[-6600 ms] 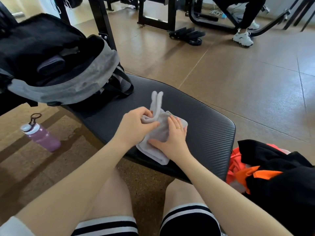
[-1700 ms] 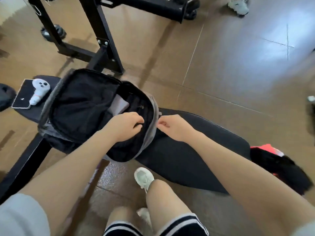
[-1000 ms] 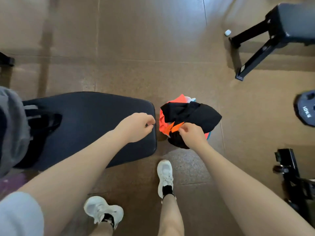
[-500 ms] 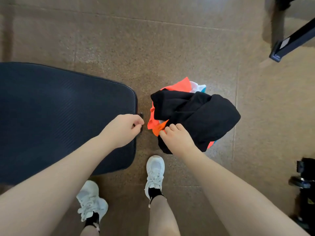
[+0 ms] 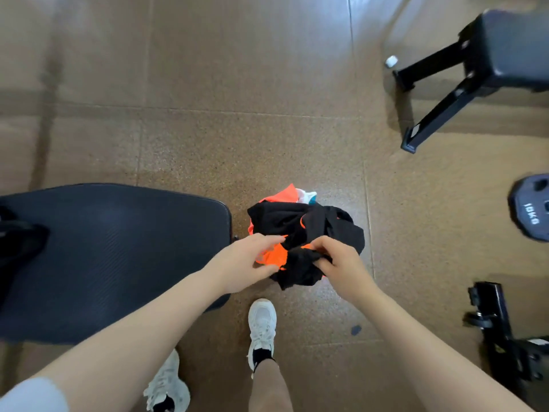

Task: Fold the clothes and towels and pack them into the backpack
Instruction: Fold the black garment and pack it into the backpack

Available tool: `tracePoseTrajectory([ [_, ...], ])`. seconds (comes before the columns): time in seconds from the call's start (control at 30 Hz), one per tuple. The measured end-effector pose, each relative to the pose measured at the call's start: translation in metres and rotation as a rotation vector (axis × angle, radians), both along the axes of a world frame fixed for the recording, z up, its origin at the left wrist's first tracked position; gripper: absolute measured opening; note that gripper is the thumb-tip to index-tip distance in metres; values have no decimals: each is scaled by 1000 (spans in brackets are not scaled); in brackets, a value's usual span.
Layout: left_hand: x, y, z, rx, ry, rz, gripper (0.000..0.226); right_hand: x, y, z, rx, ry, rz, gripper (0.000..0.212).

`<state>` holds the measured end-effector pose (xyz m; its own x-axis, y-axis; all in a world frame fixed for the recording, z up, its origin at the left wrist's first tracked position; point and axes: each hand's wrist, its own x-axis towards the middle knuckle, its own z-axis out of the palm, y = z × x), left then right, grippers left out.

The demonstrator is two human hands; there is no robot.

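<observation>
A crumpled pile of clothes lies on the floor just right of the black padded bench (image 5: 113,248). Uppermost in the pile is a black garment (image 5: 297,221) with orange fabric (image 5: 274,255) showing under it and a bit of white and teal at the far side. My right hand (image 5: 338,263) grips a bunch of the black garment at the pile's near edge. My left hand (image 5: 243,266) reaches onto the orange fabric with fingers stretched above it and thumb below. A dark shape at the left edge (image 5: 17,242), on the bench, may be part of the backpack.
A second black bench (image 5: 505,49) on metal legs stands at the far right, with a small white object (image 5: 391,60) beside it. A 10 kg weight plate (image 5: 531,206) and black gym equipment (image 5: 505,328) lie to the right. My white shoe (image 5: 263,325) stands below the pile.
After the grey towel went from the bench to the backpack, I turned to the pile. My left hand moved from the bench edge onto the orange fabric; my right hand bunched up the black garment.
</observation>
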<state>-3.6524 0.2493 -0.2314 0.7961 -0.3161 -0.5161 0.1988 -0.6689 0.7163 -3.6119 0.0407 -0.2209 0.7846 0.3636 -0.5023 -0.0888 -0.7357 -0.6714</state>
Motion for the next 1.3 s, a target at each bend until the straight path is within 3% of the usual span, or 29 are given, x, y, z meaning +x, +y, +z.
tracePoseTrajectory([
  [0.1,-8,-8,72,-218,-119,39,67,-14,3,87,127,42,-72,35],
  [0.17,-15,-6,120,-320,-141,34,61,-23,6,140,223,34,-139,24],
  [0.33,-55,18,208,-390,-113,-41,50,-52,18,240,357,-69,-270,34],
  [0.5,-100,48,273,-432,-198,112,64,-92,66,299,450,-135,-298,22],
  [0.6,-124,75,297,-365,-258,181,51,-119,105,324,458,-205,-274,11],
  [0.87,-191,130,313,-431,-299,367,11,-163,175,339,438,-153,-67,29],
  [1.0,-203,145,314,-512,-292,521,11,-173,203,327,449,-167,-107,25],
  [1.13,-199,145,331,-561,-349,655,13,-180,217,326,415,-391,-288,37],
  [1.2,-195,146,337,-576,-382,728,15,-198,215,323,479,-393,-363,28],
  [1.3,-192,148,340,-594,-391,790,15,-230,211,299,353,-301,-244,30],
])
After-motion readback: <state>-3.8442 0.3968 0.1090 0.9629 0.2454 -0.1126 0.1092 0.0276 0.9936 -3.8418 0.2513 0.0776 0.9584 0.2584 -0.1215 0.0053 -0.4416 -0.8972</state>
